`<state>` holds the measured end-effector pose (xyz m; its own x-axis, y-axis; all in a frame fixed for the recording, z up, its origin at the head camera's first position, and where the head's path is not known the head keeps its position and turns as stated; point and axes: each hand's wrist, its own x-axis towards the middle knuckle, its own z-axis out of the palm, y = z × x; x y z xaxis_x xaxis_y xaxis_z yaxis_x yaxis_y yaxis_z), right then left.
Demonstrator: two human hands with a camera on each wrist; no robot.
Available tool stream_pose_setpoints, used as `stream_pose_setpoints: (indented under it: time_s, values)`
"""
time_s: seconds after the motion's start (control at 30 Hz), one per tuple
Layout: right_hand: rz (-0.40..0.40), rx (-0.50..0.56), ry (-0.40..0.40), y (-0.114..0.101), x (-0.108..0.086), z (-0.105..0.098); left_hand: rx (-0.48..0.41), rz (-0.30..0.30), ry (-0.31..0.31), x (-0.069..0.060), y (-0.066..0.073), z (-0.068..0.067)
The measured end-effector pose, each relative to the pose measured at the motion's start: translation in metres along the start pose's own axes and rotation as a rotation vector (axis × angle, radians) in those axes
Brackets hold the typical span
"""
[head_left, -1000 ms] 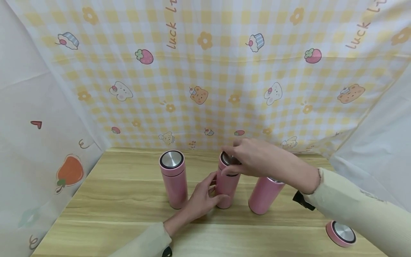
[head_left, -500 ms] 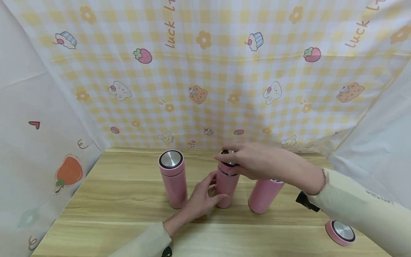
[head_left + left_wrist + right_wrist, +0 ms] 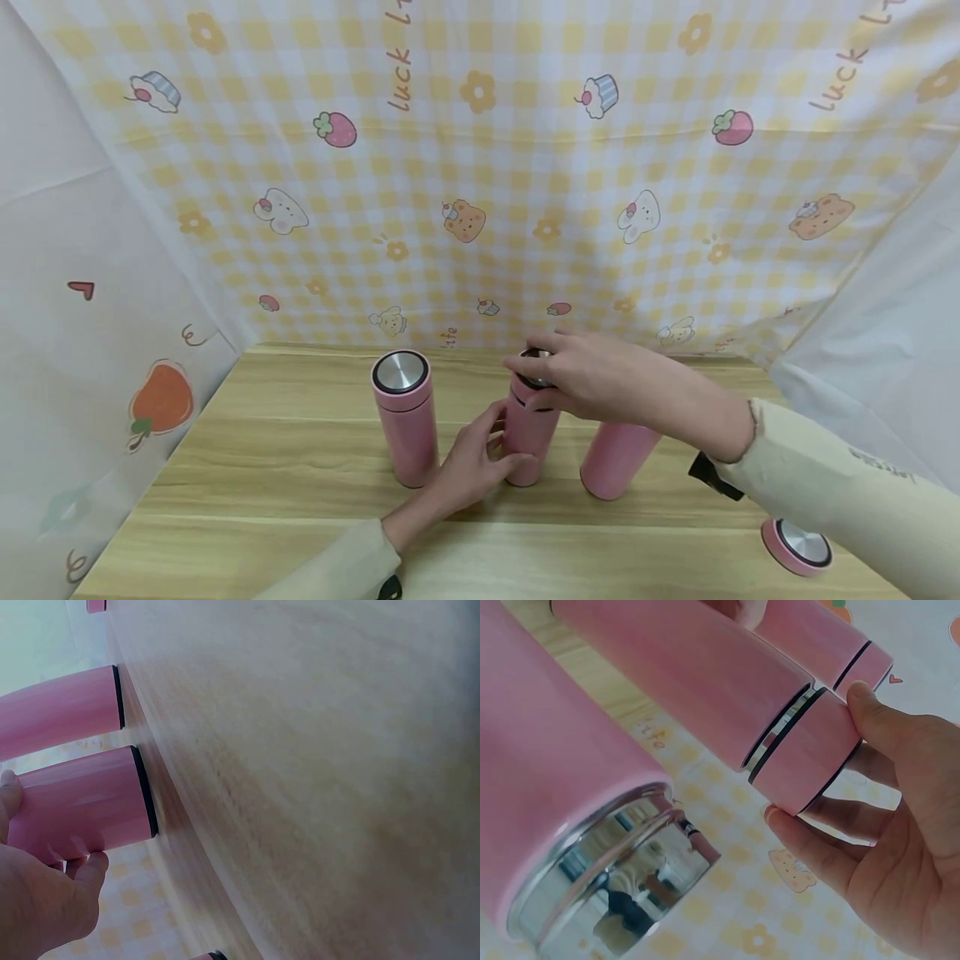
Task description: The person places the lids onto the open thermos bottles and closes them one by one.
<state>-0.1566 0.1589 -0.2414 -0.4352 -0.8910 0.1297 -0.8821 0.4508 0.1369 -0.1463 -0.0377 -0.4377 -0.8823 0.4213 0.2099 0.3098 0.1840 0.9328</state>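
Note:
Three pink bottles stand in a row. My left hand (image 3: 468, 462) grips the lower body of the middle bottle (image 3: 528, 433) from the left. The right hand (image 3: 607, 375) holds that bottle's pink lid (image 3: 806, 754) between thumb and fingers; in the right wrist view a narrow silver band shows between lid and body. To the right stands a lidless bottle (image 3: 618, 458), its shiny metal neck (image 3: 622, 877) bare in the right wrist view. The left bottle (image 3: 408, 433) has its silver-topped lid on. In the left wrist view, my left hand (image 3: 45, 900) curls round the bottle (image 3: 82, 802).
A loose pink lid (image 3: 797, 547) with a silver top lies on the wooden table (image 3: 300, 500) at the front right. Behind the bottles hangs a yellow checked cloth (image 3: 517, 167), and white cloths flank both sides.
My right hand's fingers have shifted round the middle bottle's lid, regripping it. The left hand has stayed on the bottle's body, and the bottles have hardly moved.

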Motion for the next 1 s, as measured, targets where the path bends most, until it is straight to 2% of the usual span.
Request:
stream_pose_setpoints:
  time_s: [0.2,0.4,0.63,0.73,0.87,1.0]
  values:
    - [-0.013,-0.049,0.052,-0.001,0.0,0.003,-0.014,0.009,-0.002,0.001,-0.001,0.0]
    - [0.012,-0.11,0.057,-0.005,0.0,0.004,-0.012,-0.001,-0.006,0.0,0.0,0.0]
    - [0.01,-0.09,0.082,-0.003,-0.005,0.005,-0.037,0.032,0.006,0.0,0.0,0.001]
    - [-0.011,-0.053,0.068,0.0,-0.008,0.005,-0.04,0.039,0.008,0.0,0.0,0.002]
    - [-0.037,0.006,0.01,0.002,-0.011,0.005,-0.019,0.027,0.003,-0.001,0.002,0.001]
    - [-0.034,0.01,-0.011,0.002,-0.013,0.005,-0.002,0.03,0.004,-0.001,0.0,0.0]
